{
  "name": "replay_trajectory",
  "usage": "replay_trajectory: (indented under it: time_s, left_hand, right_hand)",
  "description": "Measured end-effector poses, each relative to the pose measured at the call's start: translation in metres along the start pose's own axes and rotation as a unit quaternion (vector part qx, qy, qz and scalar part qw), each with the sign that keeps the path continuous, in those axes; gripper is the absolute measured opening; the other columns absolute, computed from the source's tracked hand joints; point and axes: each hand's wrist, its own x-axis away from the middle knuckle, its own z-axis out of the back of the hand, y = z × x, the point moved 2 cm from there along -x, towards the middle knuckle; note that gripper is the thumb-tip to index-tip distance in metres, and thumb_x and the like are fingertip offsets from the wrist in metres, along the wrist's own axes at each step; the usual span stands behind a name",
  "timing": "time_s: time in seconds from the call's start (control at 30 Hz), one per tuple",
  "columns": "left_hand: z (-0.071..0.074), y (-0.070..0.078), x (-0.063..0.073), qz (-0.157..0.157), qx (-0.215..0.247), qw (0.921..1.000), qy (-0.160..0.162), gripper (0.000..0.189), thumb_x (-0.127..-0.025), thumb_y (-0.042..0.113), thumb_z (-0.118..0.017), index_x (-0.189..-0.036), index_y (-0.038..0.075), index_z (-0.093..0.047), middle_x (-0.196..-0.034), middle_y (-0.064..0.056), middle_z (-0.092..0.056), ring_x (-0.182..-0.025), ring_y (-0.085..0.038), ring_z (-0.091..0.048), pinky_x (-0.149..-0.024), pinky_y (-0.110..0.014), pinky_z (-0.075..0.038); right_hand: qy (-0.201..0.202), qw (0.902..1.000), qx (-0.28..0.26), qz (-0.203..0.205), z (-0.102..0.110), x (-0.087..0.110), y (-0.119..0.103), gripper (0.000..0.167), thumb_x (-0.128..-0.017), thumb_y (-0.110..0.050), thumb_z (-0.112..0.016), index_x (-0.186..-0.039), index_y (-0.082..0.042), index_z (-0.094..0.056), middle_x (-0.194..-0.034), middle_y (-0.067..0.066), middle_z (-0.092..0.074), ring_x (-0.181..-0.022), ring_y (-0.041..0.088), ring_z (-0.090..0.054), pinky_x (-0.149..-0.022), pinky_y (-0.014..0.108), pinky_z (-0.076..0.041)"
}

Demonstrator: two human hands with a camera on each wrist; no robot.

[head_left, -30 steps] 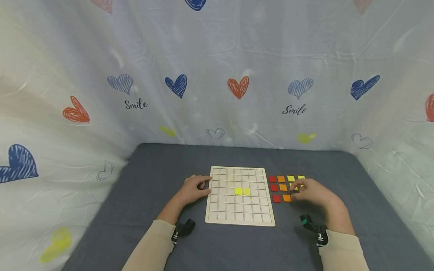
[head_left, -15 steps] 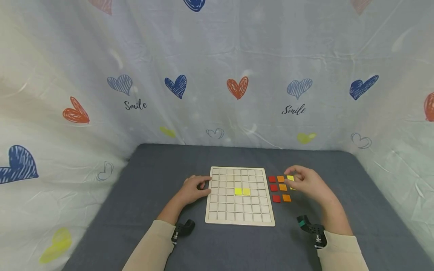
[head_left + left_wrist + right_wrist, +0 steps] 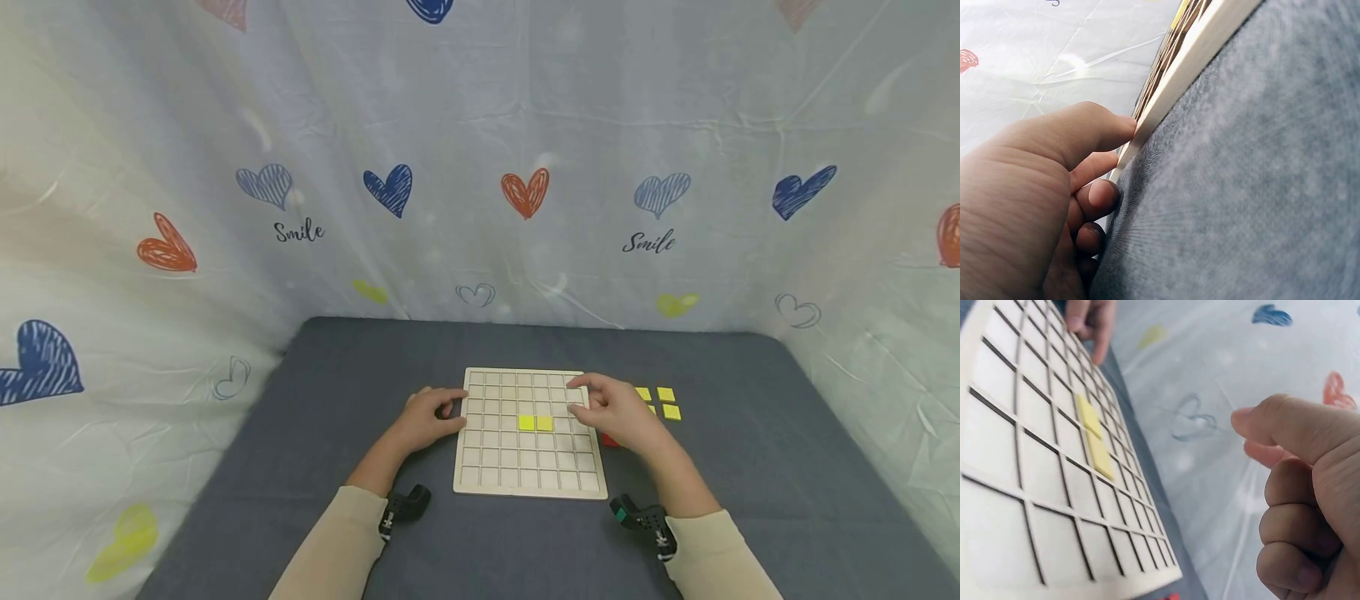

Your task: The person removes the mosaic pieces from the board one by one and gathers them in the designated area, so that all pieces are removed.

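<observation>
A pale wooden grid board (image 3: 510,479) lies flat on the dark cloth. Two yellow square tiles (image 3: 536,423) sit side by side in cells near its middle. My left hand (image 3: 426,421) rests at the board's left side, thumb and index fingertip touching the edge at separate spots, as the left wrist view also shows. Over the board's right edge is my right hand (image 3: 618,412), thumb and index finger extended with a gap between them. In the right wrist view no tile shows at these fingertips, and the other fingers (image 3: 1285,528) are curled in.
Several loose yellow tiles (image 3: 671,412) lie right of the board, beyond my right hand. Part of a red tile (image 3: 610,440) shows below that hand; the other red and orange tiles are hidden behind it. A light curtain (image 3: 450,125) printed with hearts hangs around the table.
My right hand has moved from the loose yellow tiles leftward to the board's right edge, uncovering yellow tiles and covering the red and orange ones. My left hand has stayed in place.
</observation>
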Motion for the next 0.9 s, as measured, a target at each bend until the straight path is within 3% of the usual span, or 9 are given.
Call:
replay_trajectory:
  time_s: [0.37, 0.6, 0.9]
  left_hand:
    - [-0.001, -0.002, 0.0, -0.005, -0.009, 0.9999, 0.002, 0.044, -0.093, 0.026, -0.078, -0.134, 0.014, -0.069, -0.072, 0.007, -0.047, -0.075, -0.014, -0.038, -0.085, -0.043, -0.026]
    - [-0.001, -0.001, -0.001, 0.002, -0.01, 0.9999, 0.001, 0.044, -0.093, 0.027, -0.078, -0.134, 0.014, -0.069, -0.072, 0.007, -0.047, -0.075, -0.014, -0.039, -0.085, -0.043, -0.027]
    - [-0.001, -0.002, -0.001, 0.004, -0.007, 1.0, 0.003, 0.043, -0.092, 0.026, -0.078, -0.133, 0.014, -0.07, -0.072, 0.007, -0.048, -0.076, -0.014, -0.04, -0.085, -0.043, -0.027]
  right_hand:
    - [-0.046, 0.9966, 0.059, -0.034, -0.049, -0.007, -0.008, 0.048, -0.092, -0.021, -0.078, -0.137, -0.008, -0.066, -0.053, -0.006, -0.036, -0.045, 0.011, -0.028, -0.047, 0.026, -0.027]
    - [-0.077, 0.9925, 0.087, -0.036, -0.067, -0.005, -0.007, 0.057, -0.095, -0.023, -0.074, -0.147, -0.006, -0.057, -0.051, -0.006, -0.04, -0.042, 0.009, -0.031, -0.044, 0.025, -0.028]
    - [-0.059, 0.9909, 0.117, -0.03, -0.077, -0.008, -0.002, 0.047, -0.096, -0.02, -0.071, -0.14, -0.004, -0.063, -0.05, -0.007, -0.039, -0.042, 0.008, -0.03, -0.044, 0.025, -0.026]
